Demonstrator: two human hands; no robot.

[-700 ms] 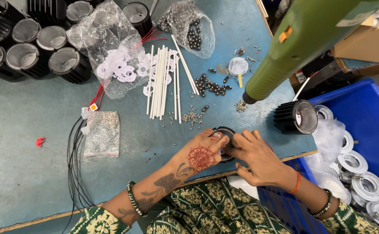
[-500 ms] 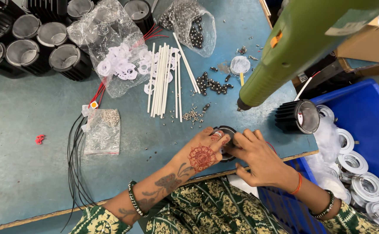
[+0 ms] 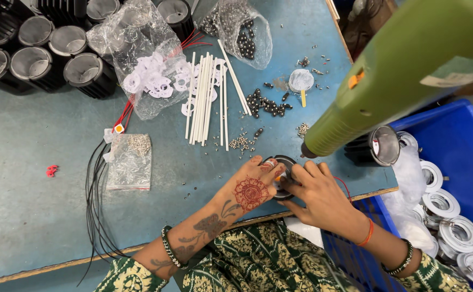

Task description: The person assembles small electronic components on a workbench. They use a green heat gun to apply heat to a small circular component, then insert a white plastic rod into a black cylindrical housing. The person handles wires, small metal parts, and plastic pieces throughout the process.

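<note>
My left hand (image 3: pixel 251 188) and my right hand (image 3: pixel 317 196) meet over a small round black part (image 3: pixel 285 174) at the near edge of the blue-green table (image 3: pixel 41 216). The fingertips of both hands press on the part's centre, where a small orange spot shows. My left hand's fingers curl over its left side and my right hand's fingers cover its right side, so most of the part is hidden. A green power screwdriver (image 3: pixel 398 65) hangs above the table, its tip just above and to the right of my hands.
White sticks (image 3: pixel 206 97), dark small pieces (image 3: pixel 266 105) and tiny screws (image 3: pixel 240 142) lie beyond my hands. Black cylindrical housings (image 3: pixel 47 54) stand at the far left, plastic bags (image 3: pixel 144 59) beside them. Black wires (image 3: pixel 93 200) run at the left. A blue bin (image 3: pixel 458 157) with white rings is right.
The view has shifted, and the green screwdriver appears larger and lower in frame. Both hands stay on the round black part with only small finger movement.
</note>
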